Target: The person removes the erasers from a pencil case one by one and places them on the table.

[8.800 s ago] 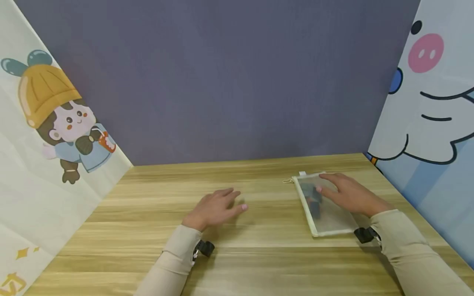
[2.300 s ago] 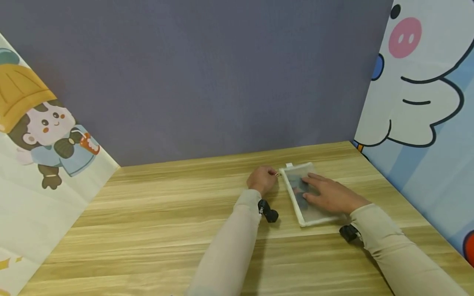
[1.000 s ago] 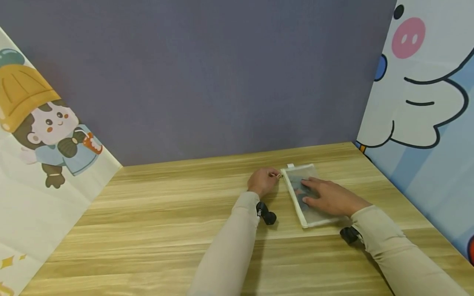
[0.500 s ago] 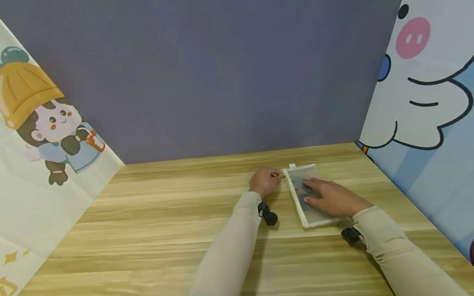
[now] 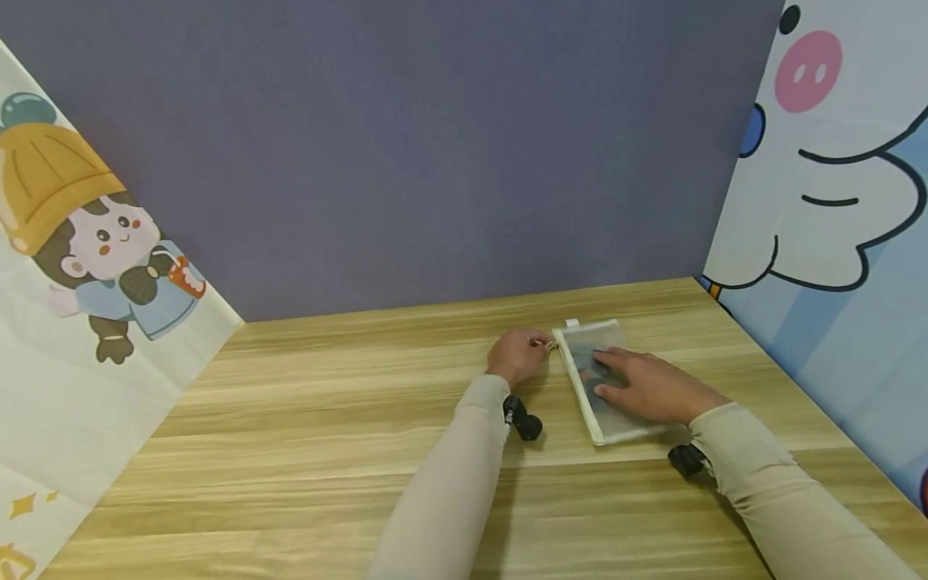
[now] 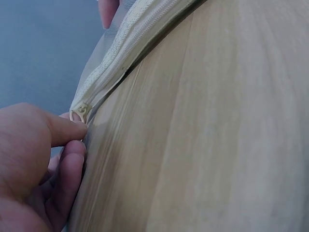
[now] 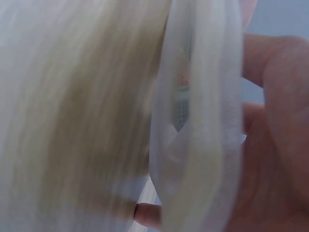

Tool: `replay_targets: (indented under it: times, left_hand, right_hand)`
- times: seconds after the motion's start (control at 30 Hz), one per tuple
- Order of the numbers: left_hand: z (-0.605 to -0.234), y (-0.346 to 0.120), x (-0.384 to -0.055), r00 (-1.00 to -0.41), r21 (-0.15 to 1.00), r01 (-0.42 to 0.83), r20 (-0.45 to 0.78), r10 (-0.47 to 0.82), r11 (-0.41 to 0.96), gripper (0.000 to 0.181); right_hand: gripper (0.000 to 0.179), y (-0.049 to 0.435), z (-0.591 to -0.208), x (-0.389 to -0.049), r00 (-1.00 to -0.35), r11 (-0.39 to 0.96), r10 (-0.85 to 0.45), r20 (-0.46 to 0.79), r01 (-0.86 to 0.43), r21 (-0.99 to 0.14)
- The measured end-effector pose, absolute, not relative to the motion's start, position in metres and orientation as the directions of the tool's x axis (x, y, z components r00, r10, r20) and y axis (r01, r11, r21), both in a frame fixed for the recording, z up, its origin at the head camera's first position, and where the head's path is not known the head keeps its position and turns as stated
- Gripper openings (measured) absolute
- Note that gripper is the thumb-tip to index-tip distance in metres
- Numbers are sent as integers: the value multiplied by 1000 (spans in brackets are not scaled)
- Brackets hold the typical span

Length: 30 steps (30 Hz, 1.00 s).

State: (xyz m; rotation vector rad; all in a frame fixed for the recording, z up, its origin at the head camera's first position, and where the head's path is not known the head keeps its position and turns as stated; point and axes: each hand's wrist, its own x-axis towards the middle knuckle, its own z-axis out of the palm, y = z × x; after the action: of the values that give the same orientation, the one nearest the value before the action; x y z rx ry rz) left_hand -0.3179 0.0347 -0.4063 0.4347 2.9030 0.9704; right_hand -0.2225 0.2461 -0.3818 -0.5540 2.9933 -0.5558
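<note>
A translucent zip pouch (image 5: pixel 616 423) with a cream zipper edge lies flat on the wooden table. Something dark with a patch of orange shows through its mesh, partly covered by my right hand (image 5: pixel 651 388). That hand rests on the pouch with its fingers spread. At the pouch's far left corner, my left hand (image 5: pixel 516 356) pinches the zipper pull (image 6: pixel 79 114) between thumb and fingers. In the left wrist view the zipper tape (image 6: pixel 128 48) runs away from the pull along the pouch edge. The right wrist view looks along the pouch's side, blurred.
The wood-grain table (image 5: pixel 312 451) ends at a grey-purple back panel (image 5: pixel 406 161). Printed cartoon sheets stand at the left (image 5: pixel 43 387) and right (image 5: pixel 819 242). A small white tag (image 5: pixel 572 323) sticks out from the pouch's far edge.
My left hand, relaxed over the table at first, has moved right and taken hold of the zipper pull. My right hand stays on the pouch. The last half second shows almost no movement.
</note>
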Motion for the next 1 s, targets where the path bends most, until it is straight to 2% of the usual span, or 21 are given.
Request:
replay_targets:
  times: [1.0]
  left_hand:
    - [-409,29,-320,-928,613,312,31,372,726,17]
  right_hand:
    - [66,243,-380,-223,-931,877,-365,-5,-342,-337]
